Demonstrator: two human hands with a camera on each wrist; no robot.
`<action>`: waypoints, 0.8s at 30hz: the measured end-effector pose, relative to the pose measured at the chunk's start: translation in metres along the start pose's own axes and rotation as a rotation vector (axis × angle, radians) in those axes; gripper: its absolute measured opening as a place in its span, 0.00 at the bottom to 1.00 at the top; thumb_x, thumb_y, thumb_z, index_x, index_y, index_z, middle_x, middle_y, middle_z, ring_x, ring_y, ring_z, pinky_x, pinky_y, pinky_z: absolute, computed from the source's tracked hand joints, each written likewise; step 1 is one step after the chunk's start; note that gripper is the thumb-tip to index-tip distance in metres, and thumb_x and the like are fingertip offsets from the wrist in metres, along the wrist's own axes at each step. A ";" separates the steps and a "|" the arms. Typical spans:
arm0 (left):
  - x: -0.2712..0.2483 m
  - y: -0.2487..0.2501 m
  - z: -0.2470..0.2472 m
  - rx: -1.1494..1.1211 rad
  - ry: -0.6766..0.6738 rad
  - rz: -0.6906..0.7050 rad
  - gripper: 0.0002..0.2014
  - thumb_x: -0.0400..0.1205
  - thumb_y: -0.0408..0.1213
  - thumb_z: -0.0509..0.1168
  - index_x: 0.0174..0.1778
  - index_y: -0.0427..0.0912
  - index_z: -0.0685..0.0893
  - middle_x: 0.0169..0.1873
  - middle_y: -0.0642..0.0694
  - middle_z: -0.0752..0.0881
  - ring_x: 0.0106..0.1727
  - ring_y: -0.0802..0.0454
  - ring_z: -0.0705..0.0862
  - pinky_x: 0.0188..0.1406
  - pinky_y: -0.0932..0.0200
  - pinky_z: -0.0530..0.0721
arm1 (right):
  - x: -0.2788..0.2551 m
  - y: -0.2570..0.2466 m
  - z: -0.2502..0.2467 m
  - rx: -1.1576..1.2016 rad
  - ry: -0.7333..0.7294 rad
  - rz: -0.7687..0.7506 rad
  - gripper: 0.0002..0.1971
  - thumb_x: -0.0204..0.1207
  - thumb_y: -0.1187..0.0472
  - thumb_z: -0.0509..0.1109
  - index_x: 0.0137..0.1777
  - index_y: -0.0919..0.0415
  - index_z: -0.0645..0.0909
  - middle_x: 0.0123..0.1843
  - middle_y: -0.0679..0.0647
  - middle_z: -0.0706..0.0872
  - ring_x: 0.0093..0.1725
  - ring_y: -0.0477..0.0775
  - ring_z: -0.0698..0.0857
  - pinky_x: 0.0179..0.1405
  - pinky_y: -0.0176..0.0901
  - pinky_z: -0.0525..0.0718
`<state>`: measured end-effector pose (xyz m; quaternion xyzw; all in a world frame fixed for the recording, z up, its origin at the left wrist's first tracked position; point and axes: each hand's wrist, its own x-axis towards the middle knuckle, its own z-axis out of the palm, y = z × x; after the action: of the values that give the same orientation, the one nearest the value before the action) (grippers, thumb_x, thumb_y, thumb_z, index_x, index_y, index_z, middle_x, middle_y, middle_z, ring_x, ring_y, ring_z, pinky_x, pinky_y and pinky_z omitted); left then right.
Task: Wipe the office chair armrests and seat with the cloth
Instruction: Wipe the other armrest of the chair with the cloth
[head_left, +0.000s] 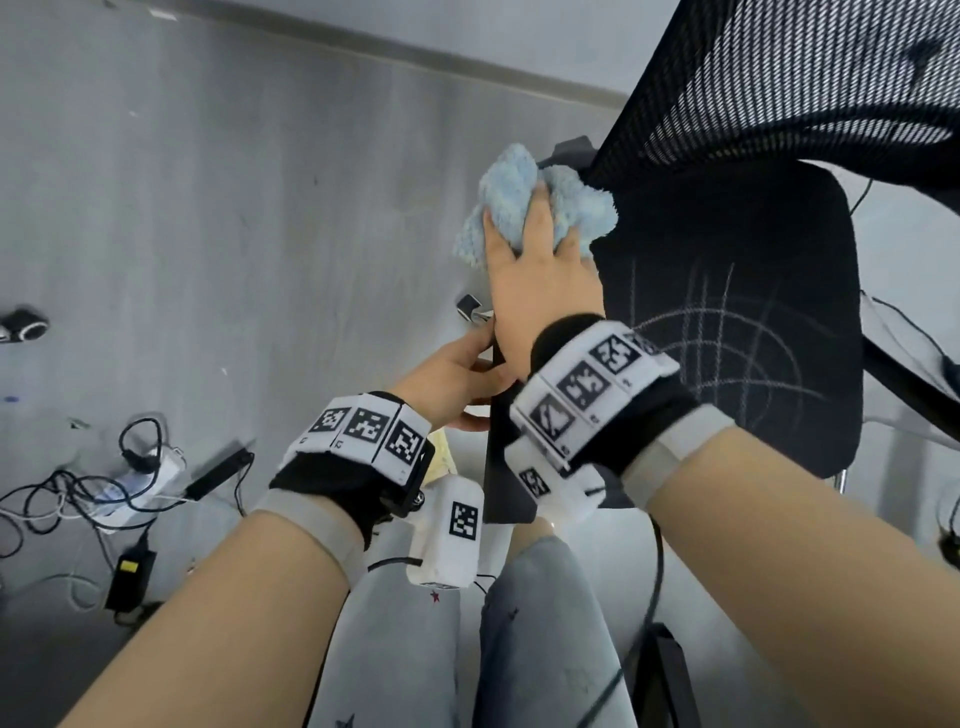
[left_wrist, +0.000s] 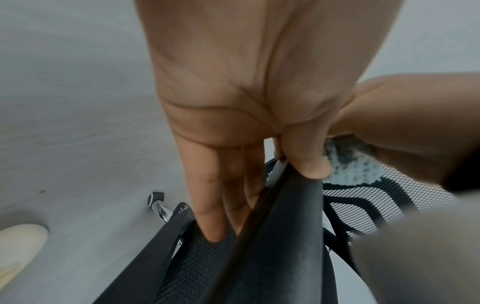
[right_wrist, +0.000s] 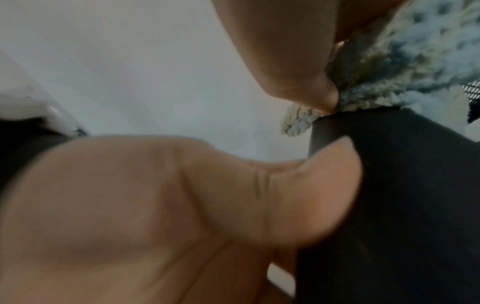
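The black office chair's seat (head_left: 727, 260) carries white chalk-like lines, and its mesh backrest (head_left: 779, 78) rises at the upper right. A fluffy light-blue cloth (head_left: 509, 176) lies bunched on the far end of the black armrest (head_left: 501, 478). My right hand (head_left: 535, 228) grips the cloth (right_wrist: 402, 61) from above and presses it down on the armrest (right_wrist: 389, 185), the thumb lying along its side. My left hand (head_left: 467, 374) holds the near end of the armrest (left_wrist: 280, 236), thumb on top and fingers (left_wrist: 213, 205) underneath. The cloth (left_wrist: 348, 164) shows just beyond that thumb.
A power strip with tangled cables (head_left: 130, 478) and a black adapter (head_left: 130, 571) lie on the grey floor at the left. A chair caster (head_left: 470, 306) sits below the armrest. My legs in light jeans (head_left: 519, 623) stand close to the chair.
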<state>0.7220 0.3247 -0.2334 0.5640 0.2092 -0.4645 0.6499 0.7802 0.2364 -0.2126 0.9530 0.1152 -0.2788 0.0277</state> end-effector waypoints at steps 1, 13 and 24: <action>-0.001 0.001 0.001 0.005 0.006 0.007 0.21 0.82 0.24 0.55 0.62 0.56 0.73 0.32 0.52 0.80 0.22 0.69 0.81 0.24 0.70 0.82 | 0.009 -0.001 -0.004 0.001 -0.001 0.020 0.32 0.81 0.67 0.54 0.82 0.55 0.45 0.82 0.70 0.40 0.72 0.76 0.66 0.67 0.63 0.72; 0.010 0.006 -0.004 -0.006 0.101 0.066 0.11 0.83 0.31 0.59 0.59 0.47 0.75 0.46 0.42 0.84 0.46 0.49 0.84 0.49 0.53 0.85 | -0.030 0.028 -0.003 0.180 -0.145 -0.128 0.26 0.82 0.51 0.54 0.78 0.37 0.53 0.84 0.46 0.40 0.61 0.65 0.79 0.57 0.52 0.78; 0.014 0.010 -0.009 -0.074 0.057 0.080 0.10 0.84 0.34 0.58 0.54 0.55 0.78 0.42 0.49 0.84 0.38 0.55 0.84 0.47 0.59 0.85 | 0.036 0.042 -0.008 0.358 0.083 -0.068 0.25 0.79 0.54 0.57 0.76 0.38 0.62 0.83 0.48 0.54 0.66 0.67 0.76 0.67 0.54 0.76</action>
<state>0.7394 0.3269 -0.2414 0.5606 0.2222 -0.4139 0.6820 0.8240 0.2042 -0.2253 0.9489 0.0972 -0.2561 -0.1564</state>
